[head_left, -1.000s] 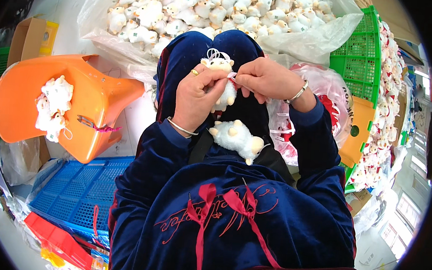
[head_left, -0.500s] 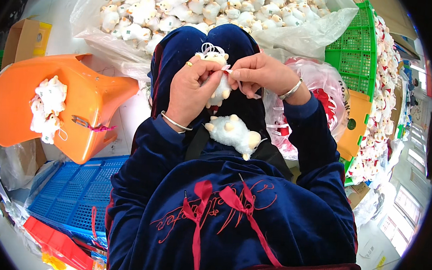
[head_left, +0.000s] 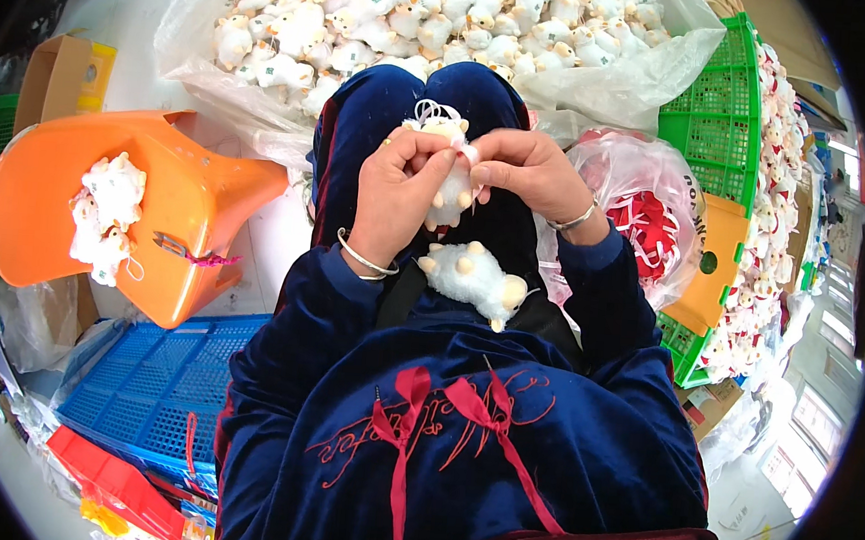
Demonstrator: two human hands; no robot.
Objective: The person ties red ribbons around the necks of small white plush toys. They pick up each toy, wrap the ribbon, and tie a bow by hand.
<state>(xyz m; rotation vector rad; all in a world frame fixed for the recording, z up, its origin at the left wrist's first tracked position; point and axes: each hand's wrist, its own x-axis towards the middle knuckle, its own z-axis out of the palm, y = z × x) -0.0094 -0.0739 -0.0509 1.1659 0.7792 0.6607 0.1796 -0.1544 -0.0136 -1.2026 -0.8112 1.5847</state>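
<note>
- how do the two hands stand?
- they are close to each other above the thighs. the left hand [head_left: 396,189] is bent inward, and its thumb and forefinger are clamped on the held plush toy [head_left: 448,203], near the neck. the other left fingers are curled.
- and the right hand [head_left: 532,173]?
- it comes from the other side. its thumb and forefinger are near together and reach the same toy at the neck. a small pale pink piece shows there, but i cannot tell if the right fingertips are closed on it.
- where is this toy exactly?
- it is between the two hands, with the head away from the person and the white body hanging toward the lap. a thin white loop [head_left: 438,112] rises at the head.
- is there another toy near?
- yes, a second plush toy [head_left: 472,279] lies on the lap, just below the hands, and no hand touches it.
- what is around?
- at the left, an orange chair [head_left: 175,157] bears some white toys [head_left: 111,202]. at the right, a clear bag [head_left: 601,161] contains red pieces [head_left: 646,230]. beyond the knees there is a big heap of white toys [head_left: 429,29].
</note>
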